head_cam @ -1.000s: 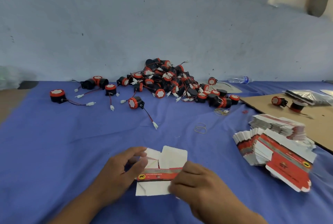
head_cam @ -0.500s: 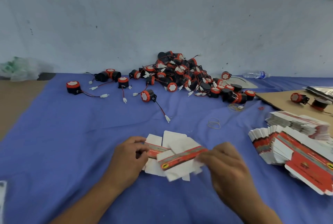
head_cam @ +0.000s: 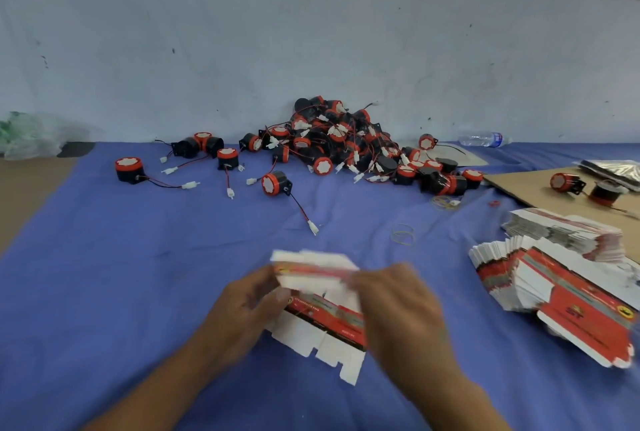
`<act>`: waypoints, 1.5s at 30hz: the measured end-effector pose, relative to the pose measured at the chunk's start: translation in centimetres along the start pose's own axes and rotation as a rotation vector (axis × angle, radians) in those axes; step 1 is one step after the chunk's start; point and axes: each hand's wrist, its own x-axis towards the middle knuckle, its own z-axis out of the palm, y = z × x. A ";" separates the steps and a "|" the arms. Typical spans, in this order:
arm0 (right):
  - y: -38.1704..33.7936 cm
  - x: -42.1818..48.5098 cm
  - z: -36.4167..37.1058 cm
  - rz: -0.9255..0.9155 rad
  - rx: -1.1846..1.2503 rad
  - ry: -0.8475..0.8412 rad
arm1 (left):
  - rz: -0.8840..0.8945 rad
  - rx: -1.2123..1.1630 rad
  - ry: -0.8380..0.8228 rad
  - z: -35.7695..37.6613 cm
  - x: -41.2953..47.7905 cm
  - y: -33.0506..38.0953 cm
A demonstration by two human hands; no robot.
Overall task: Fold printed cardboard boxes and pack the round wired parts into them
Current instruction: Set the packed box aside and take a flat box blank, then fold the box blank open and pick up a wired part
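One round wired part [head_cam: 129, 169] lies alone at the far left of the blue cloth [head_cam: 86, 292]. A few more are scattered beside it, and then comes the big heap [head_cam: 346, 143] against the wall. These look hard and compact, light enough for one hand. Their thin red and black wires end in white plugs and cross each other in the heap, so pulling a wire would likely drag its neighbours along. The black body is the safer place to take hold.

Nearer the camera, the left hand [head_cam: 246, 309] has its fingers curled round the left edge of two flat boxes [head_cam: 322, 330]. These are held just above the cloth in the middle foreground. One box is blurred and lies above the other, whose white flaps hang towards the cloth. The right hand [head_cam: 398, 313] seems to pinch their right end, though blur hides its fingertips. The card looks thin, light and springy, stiff along its creases and easy to dent or tear at the flaps. It is best gripped on the printed panels beside a fold.

To the right lies a rubber band [head_cam: 402, 234]. Past it, a fanned stack of boxes [head_cam: 561, 295] waits, smooth-faced and likely to slide.
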 end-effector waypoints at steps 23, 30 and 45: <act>-0.9 3.1 7.1 0.071 0.192 -0.014 | -0.196 -0.294 0.343 -1.8 1.7 -1.3; -3.3 2.5 8.0 -0.144 0.319 -0.107 | 0.006 -0.440 0.259 -2.0 1.1 -1.6; -2.1 2.9 7.0 0.143 0.347 -0.103 | 0.014 -0.452 0.384 -2.4 1.3 -1.1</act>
